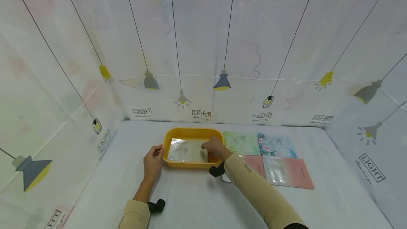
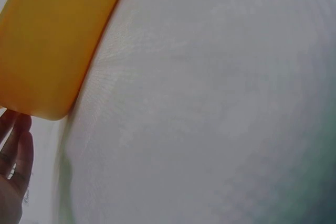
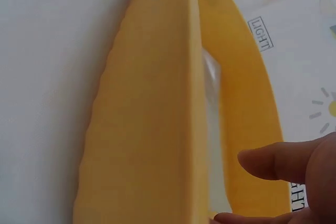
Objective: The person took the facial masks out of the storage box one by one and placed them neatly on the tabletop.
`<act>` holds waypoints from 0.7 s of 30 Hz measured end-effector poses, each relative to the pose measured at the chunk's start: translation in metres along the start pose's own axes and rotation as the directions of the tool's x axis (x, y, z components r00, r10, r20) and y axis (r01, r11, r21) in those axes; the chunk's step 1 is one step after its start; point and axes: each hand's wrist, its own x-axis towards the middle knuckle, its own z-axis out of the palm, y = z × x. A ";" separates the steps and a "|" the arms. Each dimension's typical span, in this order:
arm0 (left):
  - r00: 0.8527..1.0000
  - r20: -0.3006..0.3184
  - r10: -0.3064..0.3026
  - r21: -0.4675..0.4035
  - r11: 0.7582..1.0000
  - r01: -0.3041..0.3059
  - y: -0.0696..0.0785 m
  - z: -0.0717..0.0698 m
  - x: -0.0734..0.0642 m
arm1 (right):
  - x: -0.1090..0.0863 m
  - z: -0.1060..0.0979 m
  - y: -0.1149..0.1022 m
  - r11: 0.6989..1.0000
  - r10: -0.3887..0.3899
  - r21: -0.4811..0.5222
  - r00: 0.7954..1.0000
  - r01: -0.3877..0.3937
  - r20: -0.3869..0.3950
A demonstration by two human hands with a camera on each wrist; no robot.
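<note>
A yellow tray (image 1: 192, 165) lies on the table with a flat silver-and-pale foil sachet (image 1: 186, 151) inside it. My left hand (image 1: 153, 163) is at the tray's left end. Its fingers (image 2: 23, 153) are fairly straight, with their tips against the outer wall. My right hand (image 1: 217, 147) reaches over the tray's right end, above the sachet's right edge. In the right wrist view the thumb (image 3: 260, 160) stands apart from the finger below, with nothing showing between them. The tray's near wall hides part of those fingers.
Right of the tray lie a green sachet (image 1: 243, 143), a blue floral sachet (image 1: 276, 146) and a silver-and-pink sachet (image 1: 289, 172). Another pink sachet (image 1: 254, 163) is partly covered by my right sleeve (image 1: 257, 190). A printed cloth backdrop (image 1: 203, 45) rises behind the white table (image 1: 190, 200).
</note>
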 end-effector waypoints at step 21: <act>1.000 -0.008 0.006 -0.009 1.000 -0.006 0.002 0.000 -0.001 | 0.008 0.005 0.006 0.974 -0.044 0.223 0.999 0.037 0.027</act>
